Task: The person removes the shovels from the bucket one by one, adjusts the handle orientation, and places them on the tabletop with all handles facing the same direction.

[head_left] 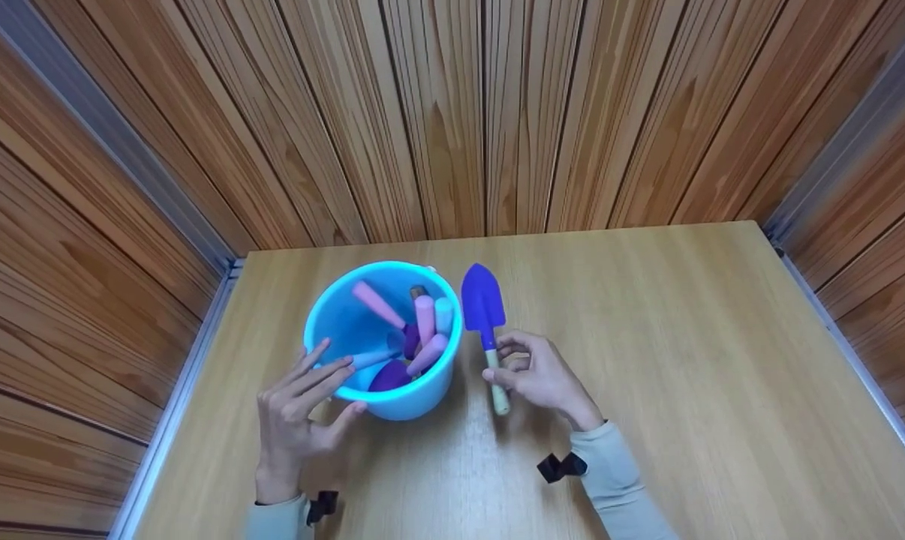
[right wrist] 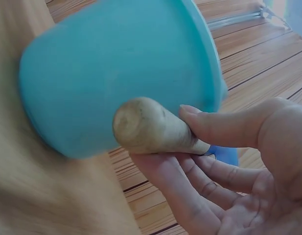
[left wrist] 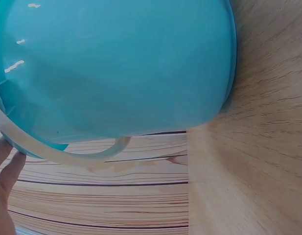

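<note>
A light-blue bucket (head_left: 411, 405) stands on the table, with several pink, purple and blue handled tools inside it. My left hand (head_left: 291, 416) rests at its near-left rim, fingers fairly straight across the edge and thumb spread along the near side. A white bucket handle (left wrist: 58, 155) hangs by those fingertips in the left wrist view. To the right of the bucket, my right hand (head_left: 539, 375) pinches a small trowel by its pale wooden handle (right wrist: 153, 127), thumb on one side and fingers on the other. The trowel's blue-purple blade (head_left: 482, 298) points away toward the back wall.
The wooden table (head_left: 685, 337) extends to the right of the bucket and the trowel. Wood-panelled walls (head_left: 452, 112) close off the back and both sides, with metal rails (head_left: 178, 397) along the corners.
</note>
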Demonstrator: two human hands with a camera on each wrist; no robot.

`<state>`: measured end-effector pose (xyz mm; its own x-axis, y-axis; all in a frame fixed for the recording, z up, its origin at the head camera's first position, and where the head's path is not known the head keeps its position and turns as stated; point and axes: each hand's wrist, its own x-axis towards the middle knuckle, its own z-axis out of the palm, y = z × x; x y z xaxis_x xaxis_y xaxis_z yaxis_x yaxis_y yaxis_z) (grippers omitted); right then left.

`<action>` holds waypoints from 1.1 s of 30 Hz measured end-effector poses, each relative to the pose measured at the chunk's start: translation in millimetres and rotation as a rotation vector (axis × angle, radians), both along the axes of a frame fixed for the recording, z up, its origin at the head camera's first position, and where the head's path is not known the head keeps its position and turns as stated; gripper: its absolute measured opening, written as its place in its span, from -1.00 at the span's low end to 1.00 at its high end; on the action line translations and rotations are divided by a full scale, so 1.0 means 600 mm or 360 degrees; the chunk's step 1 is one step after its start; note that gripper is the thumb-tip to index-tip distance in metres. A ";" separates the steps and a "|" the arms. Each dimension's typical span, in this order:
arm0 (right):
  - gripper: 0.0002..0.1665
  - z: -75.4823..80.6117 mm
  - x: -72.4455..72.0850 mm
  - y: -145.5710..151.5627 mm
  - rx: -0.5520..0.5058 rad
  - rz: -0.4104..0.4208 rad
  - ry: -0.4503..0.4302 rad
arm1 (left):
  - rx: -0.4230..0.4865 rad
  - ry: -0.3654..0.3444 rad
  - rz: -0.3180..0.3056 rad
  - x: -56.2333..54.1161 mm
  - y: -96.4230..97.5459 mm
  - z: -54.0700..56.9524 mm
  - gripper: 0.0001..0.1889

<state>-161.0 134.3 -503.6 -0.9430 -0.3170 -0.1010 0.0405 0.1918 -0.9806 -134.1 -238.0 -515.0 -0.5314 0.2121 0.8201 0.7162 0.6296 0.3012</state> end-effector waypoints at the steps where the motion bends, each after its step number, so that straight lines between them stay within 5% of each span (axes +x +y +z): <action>1: -0.54 -0.004 -0.001 -0.001 -0.0006 0.0003 -0.0011 | 0.0001 0.0002 0.0002 0.001 0.000 -0.001 -0.46; 21: -0.46 -0.086 -0.019 -0.040 0.0019 -0.0114 -0.0225 | -0.0001 -0.0010 -0.0002 0.001 0.001 -0.002 -0.46; 33: -0.59 -0.111 -0.024 -0.052 0.0058 -0.0163 -0.0354 | -0.0033 -0.0018 0.0028 0.002 -0.001 0.000 -0.45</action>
<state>-175.3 103.0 -570.0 -0.9233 -0.2133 -0.3193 0.2758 0.2104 -0.9379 -132.8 -238.9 -515.1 -0.5441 0.2194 0.8098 0.7017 0.6480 0.2960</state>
